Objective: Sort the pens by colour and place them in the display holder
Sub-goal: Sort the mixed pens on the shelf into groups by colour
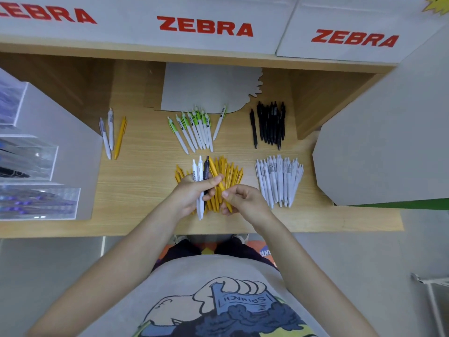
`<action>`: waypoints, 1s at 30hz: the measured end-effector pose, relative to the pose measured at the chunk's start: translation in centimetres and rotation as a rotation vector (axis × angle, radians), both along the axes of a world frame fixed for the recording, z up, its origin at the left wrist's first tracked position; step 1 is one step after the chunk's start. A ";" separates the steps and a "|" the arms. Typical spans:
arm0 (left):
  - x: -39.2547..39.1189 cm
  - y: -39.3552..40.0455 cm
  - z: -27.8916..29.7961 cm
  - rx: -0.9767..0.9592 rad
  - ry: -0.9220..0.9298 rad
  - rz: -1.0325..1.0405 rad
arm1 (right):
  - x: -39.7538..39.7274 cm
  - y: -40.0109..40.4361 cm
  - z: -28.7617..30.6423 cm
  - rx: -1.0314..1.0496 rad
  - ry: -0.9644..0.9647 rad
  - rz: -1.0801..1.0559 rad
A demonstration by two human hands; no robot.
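1. Left hand [192,195] gripping a small bundle of pens: two white pens [198,176] and one black pen [206,170], tips pointing away from the body.
2. Right hand [243,200] pinching one yellow pen [217,177] between thumb and fingers, its far end crossing over the left thumb and touching the bundle.
3. Lying directly under both hands, a heap of yellow pens [230,175] on the wooden shelf [136,181].
4. Lying just right of the right hand, a neat batch of white pens [279,178].
5. Sitting beyond the hands, white pens with green clips [194,130]; beyond and to the right, a cluster of black pens [269,122].
6. Resting far left of the left hand, two white pens and one yellow pen [120,137], set apart from the rest.
7. Standing further left still, a clear tiered display holder [38,166], already holding some pens.
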State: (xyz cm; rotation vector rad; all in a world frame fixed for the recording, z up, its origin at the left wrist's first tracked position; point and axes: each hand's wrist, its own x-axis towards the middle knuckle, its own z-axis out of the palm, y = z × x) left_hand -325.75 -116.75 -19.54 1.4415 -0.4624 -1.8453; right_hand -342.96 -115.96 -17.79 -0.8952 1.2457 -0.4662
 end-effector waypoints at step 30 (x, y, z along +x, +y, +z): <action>2.3 0.1 1.2 -0.012 0.000 -0.379 | 1.7 -2.1 -0.7 -0.044 0.092 -0.095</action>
